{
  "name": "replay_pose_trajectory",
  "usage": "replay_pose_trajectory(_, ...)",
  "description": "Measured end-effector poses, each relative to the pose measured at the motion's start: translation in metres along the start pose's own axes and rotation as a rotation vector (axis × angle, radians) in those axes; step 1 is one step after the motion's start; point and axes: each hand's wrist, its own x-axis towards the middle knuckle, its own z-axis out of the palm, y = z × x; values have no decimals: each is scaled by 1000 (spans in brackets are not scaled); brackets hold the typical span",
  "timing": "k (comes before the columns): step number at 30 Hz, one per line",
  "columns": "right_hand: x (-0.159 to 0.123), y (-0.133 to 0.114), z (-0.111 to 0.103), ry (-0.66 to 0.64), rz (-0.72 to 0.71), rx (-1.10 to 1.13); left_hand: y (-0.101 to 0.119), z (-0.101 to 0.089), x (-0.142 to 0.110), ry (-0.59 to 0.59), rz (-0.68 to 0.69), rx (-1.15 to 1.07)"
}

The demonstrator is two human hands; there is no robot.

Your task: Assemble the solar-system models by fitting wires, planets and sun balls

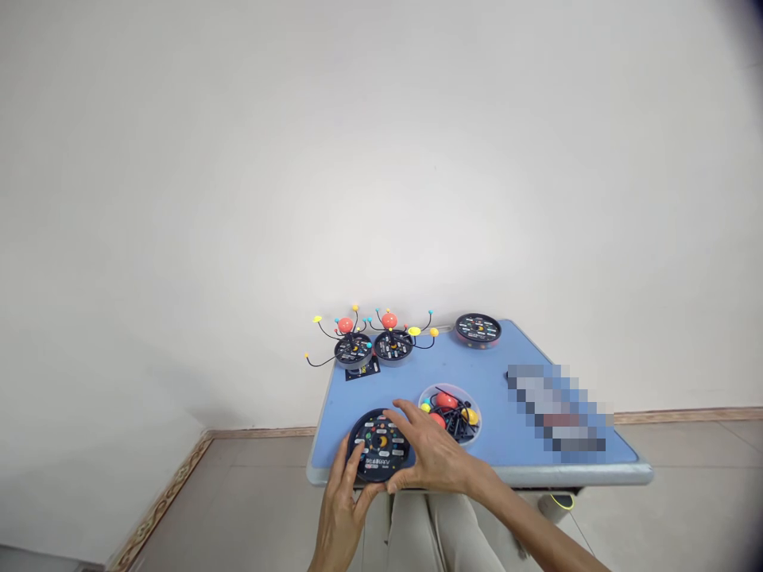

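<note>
left hand (339, 508) and right hand (439, 454) held black disc (381, 446) at table's (405, 386) front edge, nothing fitted. two models (394, 346) behind looked assembled; loose rods (458, 425), balls (447, 400) lay in tub (479, 411).

Lower centre of frame: edge of the black disc (380, 469) partly covered by the left hand (339, 508) and right hand (436, 454), its smallest print illegible; clear bowl (478, 423) masked at lower left by the right hand, dark pieces (458, 421) overlapping too much to count. Right of frame: pixelated item (554, 409) on the surface (405, 389), identity not determinable; dark container (554, 508) below, top partly hidden by the surface's edge. Right forearm (530, 520) and legs (426, 532) cut off at bottom; labels on the rear disc (478, 327) too small to read.
</note>
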Motion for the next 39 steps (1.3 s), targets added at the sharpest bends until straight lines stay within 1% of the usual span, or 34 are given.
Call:
replay_pose_trajectory(2, -11, 1, 3, -1, 10, -16, -5, 1, -4, 51, 9, 36)
replay_pose_trajectory(4, -25, 6, 9, 51, 8, -26, -9, 2, -6, 93, 15, 90)
replay_pose_trajectory(6, -42, 15, 16, 169, -3, -36, -12, 2, -6, 122, 24, 141)
replay_pose_trajectory(9, -68, 35, 24, 389, 12, -37, -17, 4, -3, 152, 38, 203)
replay_pose_trajectory(14, -101, 67, 28, 709, 70, -55, -24, 13, 2, 200, 82, 264)
replay_pose_trajectory(15, -105, 73, 28, 752, 86, -71, -24, 15, 3, 202, 97, 269)
replay_pose_trajectory(17, -110, 82, 28, 798, 110, -105, -24, 20, 4, 194, 122, 274)
replay_pose_trajectory(20, -111, 91, 27, 820, 105, -141, -23, 24, 4, 195, 147, 296)
replay_pose_trajectory(23, -107, 98, 20, 817, 67, -181, -22, 24, 4, 214, 183, 339)
replay_pose_trajectory(27, -95, 106, 2, 762, 21, -239, -22, 21, 4, 222, 222, 384)
replay_pose_trajectory(30, -83, 111, -12, 707, 8, -263, -24, 21, 4, 221, 222, 400)
replay_pose_trajectory(35, -68, 117, -23, 687, 66, -323, -27, 22, 7, 215, 203, 403)
replay_pose_trajectory(39, -60, 118, -26, 617, 159, -366, -27, 24, 9, 214, 229, 443)
